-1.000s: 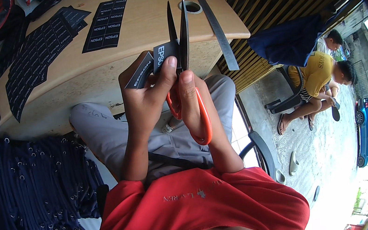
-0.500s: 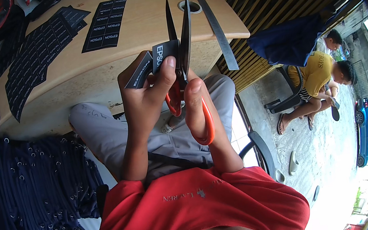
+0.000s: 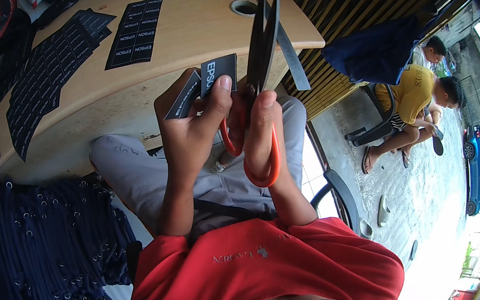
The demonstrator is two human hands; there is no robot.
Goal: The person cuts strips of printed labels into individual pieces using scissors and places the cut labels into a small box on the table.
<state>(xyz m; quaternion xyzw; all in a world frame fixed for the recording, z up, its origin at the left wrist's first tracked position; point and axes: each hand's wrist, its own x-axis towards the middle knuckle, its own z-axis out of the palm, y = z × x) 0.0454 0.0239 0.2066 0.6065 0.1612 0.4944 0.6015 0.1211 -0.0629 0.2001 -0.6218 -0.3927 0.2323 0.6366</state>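
Between the thumb and fingers of my left hand (image 3: 196, 119) are small black labels with white lettering. One label (image 3: 222, 68) sticks out past the thumb toward the right, and another (image 3: 184, 98) lies across the fingers to the left. My right hand (image 3: 261, 128) grips the orange handles of a pair of scissors (image 3: 259, 46). Their dark blades point up and away, slightly parted, just right of the label and not touching it. Both hands are above my lap, in front of the desk's near edge.
On the wooden desk (image 3: 206, 16) lie a printed black label sheet (image 3: 136, 32) and a pile of similar sheets (image 3: 45, 73). A metal ruler (image 3: 287, 51) overhangs the right edge. Dark blue straps (image 3: 57, 243) hang at left. Two people sit beyond, one in a yellow shirt (image 3: 413, 90).
The scissors have moved right, away from the label, and their blades have drawn closer together. My left hand holds the labels in nearly the same place.
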